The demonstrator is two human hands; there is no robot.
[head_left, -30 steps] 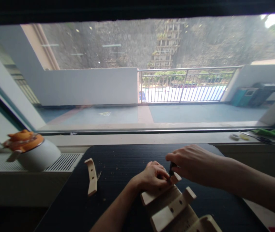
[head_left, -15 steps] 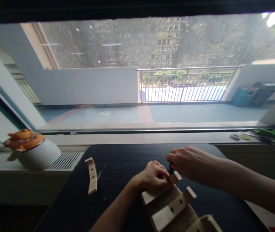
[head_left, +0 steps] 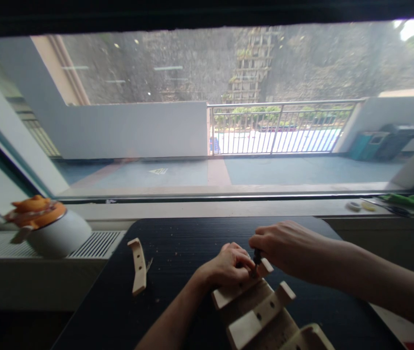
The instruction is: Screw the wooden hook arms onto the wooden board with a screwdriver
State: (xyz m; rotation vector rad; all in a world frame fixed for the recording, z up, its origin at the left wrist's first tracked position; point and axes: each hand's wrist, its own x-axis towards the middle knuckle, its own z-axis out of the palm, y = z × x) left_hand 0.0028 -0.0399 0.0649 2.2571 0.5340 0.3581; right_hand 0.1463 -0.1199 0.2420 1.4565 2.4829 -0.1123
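Observation:
My right hand [head_left: 283, 243] is closed around the dark handle of a screwdriver [head_left: 257, 256], which stands nearly upright over a curved wooden hook [head_left: 266, 266]. Under it, my left hand [head_left: 231, 265] presses that hook onto a wooden board [head_left: 263, 290], its fingers curled close to the screwdriver's tip. The tip itself and any screw are hidden by my fingers. Nearer to me on the board lies a second wooden hook [head_left: 265, 311] with two dark holes. Another hooked piece [head_left: 316, 338] is cut off by the bottom edge.
A loose wooden hook [head_left: 139, 266] lies at the left of the black table [head_left: 178, 311], amid small wood crumbs. To the left, a white pot [head_left: 59, 233] with an orange lid stands on a vented ledge. Tape rolls [head_left: 354, 206] and a green item [head_left: 409, 200] lie on the windowsill.
My right hand has shifted very slightly to the left, its grip on the screwdriver a little changed. My left hand and the wooden pieces look the same.

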